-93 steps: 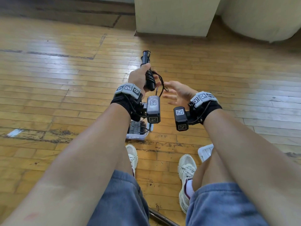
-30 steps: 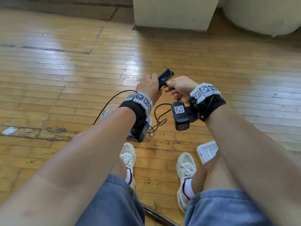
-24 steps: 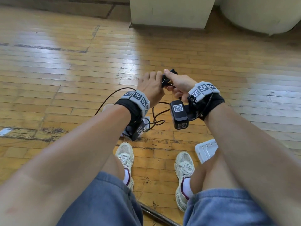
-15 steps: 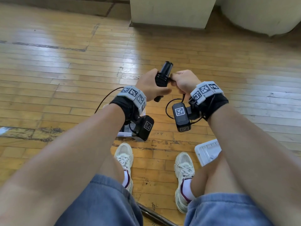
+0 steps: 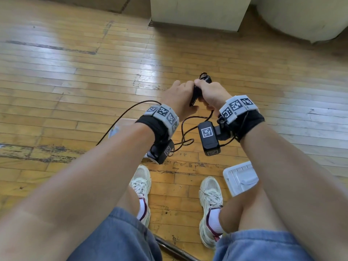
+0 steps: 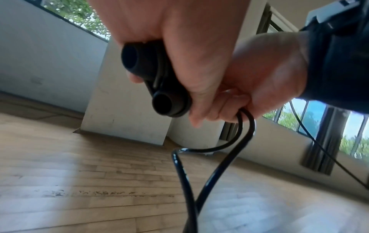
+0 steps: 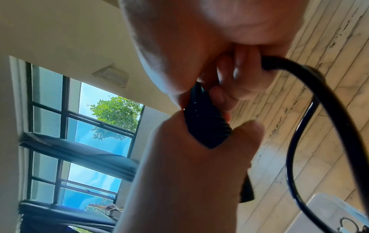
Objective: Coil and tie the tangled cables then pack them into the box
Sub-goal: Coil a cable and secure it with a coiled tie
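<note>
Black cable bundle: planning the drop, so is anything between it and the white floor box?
Nothing solid shows. The left hand and right hand grip the black cable bundle near the white plastic box; only its loose tail dangles between. The left wrist hides most of the box.

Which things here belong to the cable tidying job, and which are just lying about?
Job:
- black cable bundle, gripped by left hand and right hand
- loose cable hanging below
- white box
- white lid

Lying about:
- pale pillar base
- dark rod on floor
</note>
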`<state>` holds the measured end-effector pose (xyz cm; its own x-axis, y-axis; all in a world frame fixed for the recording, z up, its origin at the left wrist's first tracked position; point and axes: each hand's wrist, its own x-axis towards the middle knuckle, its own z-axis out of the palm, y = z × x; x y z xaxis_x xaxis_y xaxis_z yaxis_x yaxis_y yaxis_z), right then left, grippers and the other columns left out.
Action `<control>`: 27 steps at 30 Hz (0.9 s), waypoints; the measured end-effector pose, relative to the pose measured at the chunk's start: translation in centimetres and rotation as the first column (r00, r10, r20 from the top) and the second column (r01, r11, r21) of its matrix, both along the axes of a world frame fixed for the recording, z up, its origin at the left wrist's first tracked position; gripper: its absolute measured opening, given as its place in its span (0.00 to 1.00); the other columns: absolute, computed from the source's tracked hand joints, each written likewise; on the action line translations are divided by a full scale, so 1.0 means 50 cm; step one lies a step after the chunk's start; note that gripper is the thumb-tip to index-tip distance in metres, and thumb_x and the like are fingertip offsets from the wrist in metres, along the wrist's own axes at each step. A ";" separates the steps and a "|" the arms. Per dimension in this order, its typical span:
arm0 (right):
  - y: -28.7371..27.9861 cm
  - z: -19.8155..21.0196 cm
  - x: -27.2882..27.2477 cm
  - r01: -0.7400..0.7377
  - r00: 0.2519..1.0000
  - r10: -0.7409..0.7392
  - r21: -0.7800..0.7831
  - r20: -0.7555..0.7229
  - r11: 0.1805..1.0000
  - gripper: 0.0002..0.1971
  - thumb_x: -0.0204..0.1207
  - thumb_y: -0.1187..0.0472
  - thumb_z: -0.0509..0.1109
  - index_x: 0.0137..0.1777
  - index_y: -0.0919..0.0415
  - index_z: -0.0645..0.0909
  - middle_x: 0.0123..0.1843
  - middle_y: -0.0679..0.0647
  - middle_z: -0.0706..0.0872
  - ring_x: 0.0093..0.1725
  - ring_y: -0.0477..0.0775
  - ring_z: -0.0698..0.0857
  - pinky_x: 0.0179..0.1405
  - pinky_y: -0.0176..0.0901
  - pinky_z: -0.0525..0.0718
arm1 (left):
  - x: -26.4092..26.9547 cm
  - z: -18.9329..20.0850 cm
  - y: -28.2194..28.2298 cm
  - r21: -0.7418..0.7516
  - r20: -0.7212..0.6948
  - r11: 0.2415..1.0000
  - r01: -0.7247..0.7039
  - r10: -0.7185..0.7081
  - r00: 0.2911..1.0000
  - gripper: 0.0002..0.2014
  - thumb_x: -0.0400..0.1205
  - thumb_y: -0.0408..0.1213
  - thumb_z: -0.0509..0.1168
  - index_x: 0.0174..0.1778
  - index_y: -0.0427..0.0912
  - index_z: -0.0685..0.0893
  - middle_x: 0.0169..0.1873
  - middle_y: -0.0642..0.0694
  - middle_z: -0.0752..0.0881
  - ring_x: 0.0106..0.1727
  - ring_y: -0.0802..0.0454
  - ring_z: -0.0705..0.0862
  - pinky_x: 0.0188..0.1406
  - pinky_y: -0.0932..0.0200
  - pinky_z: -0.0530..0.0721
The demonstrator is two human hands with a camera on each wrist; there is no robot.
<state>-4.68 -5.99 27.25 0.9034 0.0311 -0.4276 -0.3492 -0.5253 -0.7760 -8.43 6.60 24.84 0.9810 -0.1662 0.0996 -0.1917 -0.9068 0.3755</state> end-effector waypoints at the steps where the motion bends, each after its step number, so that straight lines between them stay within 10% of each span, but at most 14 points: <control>1: -0.006 0.000 0.004 -0.023 1.000 0.023 0.005 0.011 1.000 0.22 0.84 0.40 0.60 0.53 0.60 0.81 0.38 0.53 0.81 0.33 0.51 0.75 0.32 0.43 0.72 | 0.003 0.005 0.004 -0.128 -0.075 0.992 -0.005 -0.004 0.997 0.25 0.77 0.49 0.74 0.66 0.43 0.76 0.52 0.49 0.86 0.52 0.49 0.85 0.47 0.52 0.87; 4: -0.017 0.008 0.010 -0.104 0.994 0.101 0.067 0.048 0.992 0.23 0.85 0.40 0.59 0.48 0.60 0.81 0.35 0.52 0.79 0.30 0.49 0.74 0.30 0.42 0.71 | 0.008 0.030 0.016 -0.599 -0.368 0.783 -0.167 -0.084 0.926 0.21 0.81 0.47 0.72 0.67 0.43 0.77 0.47 0.44 0.89 0.42 0.45 0.90 0.39 0.48 0.92; 7: -0.021 0.017 0.004 -0.161 0.985 0.152 0.127 0.079 0.979 0.24 0.86 0.40 0.59 0.40 0.58 0.80 0.30 0.49 0.77 0.27 0.47 0.72 0.27 0.40 0.70 | 0.004 0.043 0.026 -0.726 -0.504 0.610 -0.316 -0.160 0.849 0.21 0.84 0.49 0.69 0.70 0.47 0.76 0.46 0.42 0.89 0.39 0.43 0.88 0.35 0.50 0.89; 13: -0.050 0.023 0.002 -0.211 0.972 0.236 0.392 -0.016 0.896 0.24 0.87 0.41 0.57 0.53 0.64 0.79 0.35 0.51 0.79 0.27 0.44 0.70 0.25 0.34 0.67 | 0.003 0.035 0.023 -0.773 -0.408 0.570 -0.277 -0.112 0.906 0.20 0.86 0.59 0.60 0.63 0.48 0.82 0.37 0.46 0.86 0.32 0.46 0.82 0.24 0.57 0.78; 17: -0.063 0.014 0.013 -0.292 0.948 0.319 0.365 -0.013 0.884 0.19 0.88 0.47 0.60 0.52 0.65 0.76 0.38 0.52 0.80 0.26 0.42 0.70 0.22 0.30 0.69 | 0.011 0.025 0.022 -0.761 -0.399 0.581 -0.290 -0.066 0.914 0.17 0.89 0.56 0.57 0.53 0.48 0.85 0.33 0.47 0.83 0.30 0.47 0.79 0.23 0.59 0.74; 27: -0.071 -0.005 0.041 -0.228 0.974 0.227 0.113 0.020 0.967 0.07 0.86 0.65 0.64 0.54 0.62 0.84 0.42 0.53 0.90 0.29 0.44 0.75 0.30 0.36 0.75 | 0.057 0.022 0.030 -0.675 -0.443 0.689 -0.263 -0.094 0.892 0.14 0.91 0.45 0.55 0.67 0.45 0.78 0.39 0.46 0.80 0.33 0.52 0.78 0.24 0.62 0.74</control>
<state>-2.63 -9.53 27.01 0.8698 0.2844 -0.4032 -0.2252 -0.4982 -0.8373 -5.58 8.12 25.95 0.9553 -0.1347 -0.2633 0.2056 -0.3375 0.9186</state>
